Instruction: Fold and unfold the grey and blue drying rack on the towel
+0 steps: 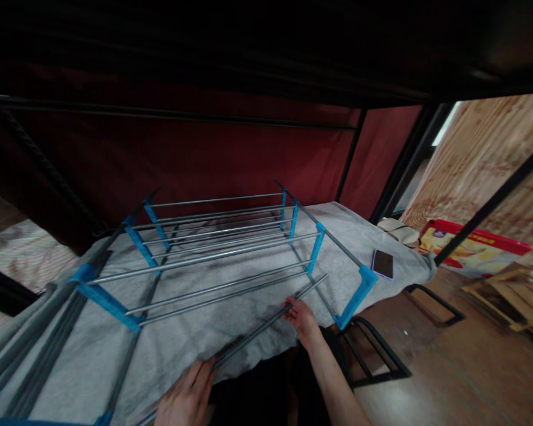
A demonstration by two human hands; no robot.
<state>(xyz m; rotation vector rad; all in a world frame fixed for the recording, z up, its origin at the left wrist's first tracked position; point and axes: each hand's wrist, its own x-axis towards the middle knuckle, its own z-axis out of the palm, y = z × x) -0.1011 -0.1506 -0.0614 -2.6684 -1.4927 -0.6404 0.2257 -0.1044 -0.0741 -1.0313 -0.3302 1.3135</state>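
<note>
While holding a loose metal rod [262,329] in both hands, slants it across the lower middle of the frame, from the bottom edge left of centre up toward the right. With the left hand [187,393], at the bottom and left of centre, grips the rod from above, back of the hand uppermost, fingers curled over. With the right hand [301,319], low and right of centre, pinches the same rod near its upper end between thumb and fingers. Leaves that end jutting bare beyond the grip, toward the lower right of a rack [231,284]; cannot tell whether touching.

Across the middle of the frame: that rack, upright on a grey sheet [190,340], with thin bars [217,255] running side to side between blue brackets [110,302]. At lower left, just beside the rack: several loose tubes [48,355], lying together on the sheet. Right of the rack, same sheet: a dark phone [383,264] with a pale rim. Behind, across the upper middle: a dark red backdrop [231,154], cloth or wall, cannot tell. Toward the right edge: a red and yellow box [471,248], near slatted wooden furniture [515,299] on a brown floor [462,355]. Upper right: a brown patterned curtain [506,160].
</note>
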